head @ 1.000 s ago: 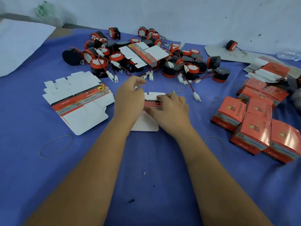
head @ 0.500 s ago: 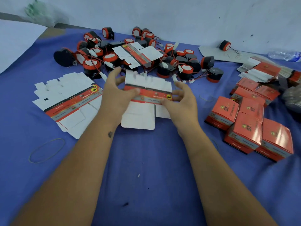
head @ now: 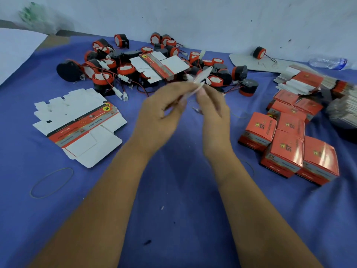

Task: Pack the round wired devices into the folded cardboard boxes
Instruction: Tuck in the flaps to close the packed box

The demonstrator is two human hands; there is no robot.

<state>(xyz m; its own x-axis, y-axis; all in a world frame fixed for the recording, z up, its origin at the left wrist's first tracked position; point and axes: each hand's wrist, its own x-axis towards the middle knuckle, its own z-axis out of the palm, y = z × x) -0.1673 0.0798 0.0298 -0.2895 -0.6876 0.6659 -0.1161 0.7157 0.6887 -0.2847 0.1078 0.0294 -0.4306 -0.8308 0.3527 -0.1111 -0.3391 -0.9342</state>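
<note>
Now that the flat box blank (head: pixel 200 79) is up off the blue cloth (head: pixel 173 190) and turned edge-on, both hands, left hand (head: pixel 160 111) and right hand (head: pixel 211 111), are pinching it open, while the wired buzzers (head: pixel 108 74) are waiting piled behind, so folding's starting.

Soft, even light falls on the blue table (head: pixel 173 190), cool in tone, with only faint shadows under the forearms. No harsh glare, though the folded red boxes (head: pixel 286 151) carry a mild sheen on their tops. Motion blur smears both hands and the flat card (head: pixel 201 79) pinched between their fingers. The wide lens bends the table's far edge and softens detail toward its right corner.
</note>
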